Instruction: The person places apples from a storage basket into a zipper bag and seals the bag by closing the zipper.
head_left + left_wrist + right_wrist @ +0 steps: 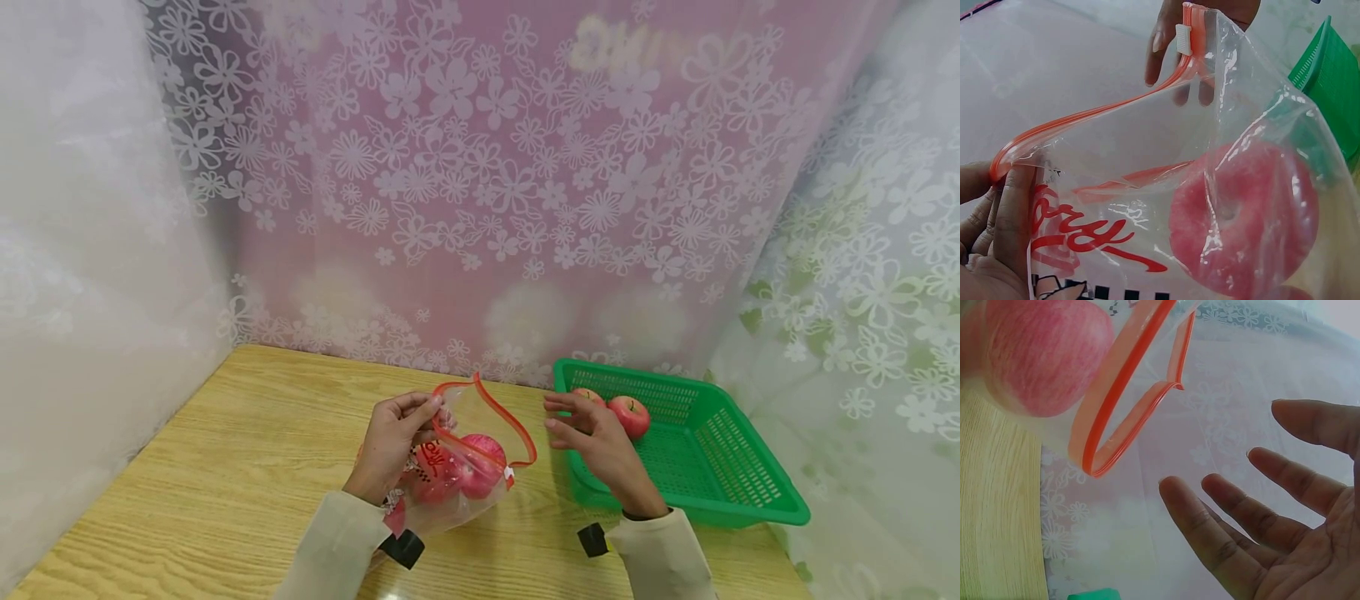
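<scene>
My left hand [393, 442] pinches the red zip edge of a clear zip bag [1110, 144] between thumb and fingers. The bag's mouth gapes toward the right, with a white slider [1183, 39] at one end of the zip. Inside lie red apples [480, 467], one of them large near the mouth in the left wrist view. Between the bag and the green basket, my right hand [600, 442] is held with its fingers spread and nothing in them. Two apples [630, 417] sit in the basket's back left corner, one partly hidden behind the right hand.
The green plastic basket [750, 442] stands at the right of the wooden table [225, 450]. Floral sheeting [480, 208] hangs behind the table and along both sides. Black wrist mounts [592, 540] show at the cuffs.
</scene>
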Available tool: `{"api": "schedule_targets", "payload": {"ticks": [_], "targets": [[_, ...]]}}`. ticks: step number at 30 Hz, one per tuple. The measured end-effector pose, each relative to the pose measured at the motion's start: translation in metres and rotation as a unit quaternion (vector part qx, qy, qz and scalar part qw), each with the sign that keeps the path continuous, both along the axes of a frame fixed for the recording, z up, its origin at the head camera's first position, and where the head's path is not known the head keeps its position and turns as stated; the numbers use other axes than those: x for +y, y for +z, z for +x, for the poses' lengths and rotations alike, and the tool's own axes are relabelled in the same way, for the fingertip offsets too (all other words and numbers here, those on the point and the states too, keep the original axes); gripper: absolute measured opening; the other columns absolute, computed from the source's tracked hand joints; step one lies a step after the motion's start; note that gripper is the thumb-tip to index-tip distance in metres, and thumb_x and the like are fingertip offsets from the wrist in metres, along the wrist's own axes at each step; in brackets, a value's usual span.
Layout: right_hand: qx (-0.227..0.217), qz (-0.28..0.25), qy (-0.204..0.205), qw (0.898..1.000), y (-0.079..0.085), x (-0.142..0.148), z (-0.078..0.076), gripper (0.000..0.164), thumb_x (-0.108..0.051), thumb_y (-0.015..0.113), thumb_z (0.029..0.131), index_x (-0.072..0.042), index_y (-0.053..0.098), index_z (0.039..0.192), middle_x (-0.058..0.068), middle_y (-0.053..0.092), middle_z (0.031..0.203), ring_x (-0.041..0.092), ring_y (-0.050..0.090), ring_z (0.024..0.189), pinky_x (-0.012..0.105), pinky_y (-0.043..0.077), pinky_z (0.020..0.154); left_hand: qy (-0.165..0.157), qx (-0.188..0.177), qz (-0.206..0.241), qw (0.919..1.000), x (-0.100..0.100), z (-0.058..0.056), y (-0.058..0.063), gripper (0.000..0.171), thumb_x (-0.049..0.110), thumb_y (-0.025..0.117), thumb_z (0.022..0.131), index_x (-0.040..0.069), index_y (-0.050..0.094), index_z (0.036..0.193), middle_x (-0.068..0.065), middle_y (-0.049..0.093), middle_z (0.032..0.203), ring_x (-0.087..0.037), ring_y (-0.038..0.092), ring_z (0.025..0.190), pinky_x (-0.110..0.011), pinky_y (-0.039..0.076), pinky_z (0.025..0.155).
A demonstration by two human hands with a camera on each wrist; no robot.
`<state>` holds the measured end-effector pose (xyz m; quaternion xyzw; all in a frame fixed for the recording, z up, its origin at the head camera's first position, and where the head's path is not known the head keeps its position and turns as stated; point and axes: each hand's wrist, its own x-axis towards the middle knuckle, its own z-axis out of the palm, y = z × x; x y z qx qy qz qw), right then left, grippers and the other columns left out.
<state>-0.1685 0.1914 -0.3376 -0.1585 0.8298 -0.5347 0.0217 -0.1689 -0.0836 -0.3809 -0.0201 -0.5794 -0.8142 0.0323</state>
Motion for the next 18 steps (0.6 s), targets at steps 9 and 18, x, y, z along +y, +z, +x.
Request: {"api": "schedule_targets", "payload": {"ticks": [9,18], "targets": [[-0.008,0.015,-0.011,1.000,-0.007,-0.002,-0.004,0.046,-0.022,0.064,0.094,-0.006,0.052,0.136,0.018,0.053,0.132,0.031,0.058,0.111,0.039,0.056,0.083,0.003,-0.005,0.002,1.0000,-0.001,0.000,0.000,0.019,0.008,0.059,0.096,-0.008,0.066,0.105,-0.009,0.070,0.083,-0.016,0.070,0.074,-0.023,0.057,0.067],[-0.009,0.027,-0.019,0.999,-0.019,-0.006,-0.012,0.045,-0.021,0.066,0.093,-0.005,0.055,0.133,0.019,0.056,0.129,0.033,0.058,0.109,0.038,0.058,0.078,0.001,0.001,0.008,1.0000,-0.002,0.000,0.000,0.019,0.007,0.059,0.096,-0.009,0.065,0.104,-0.008,0.071,0.082,-0.015,0.070,0.073,-0.023,0.057,0.067]]}}
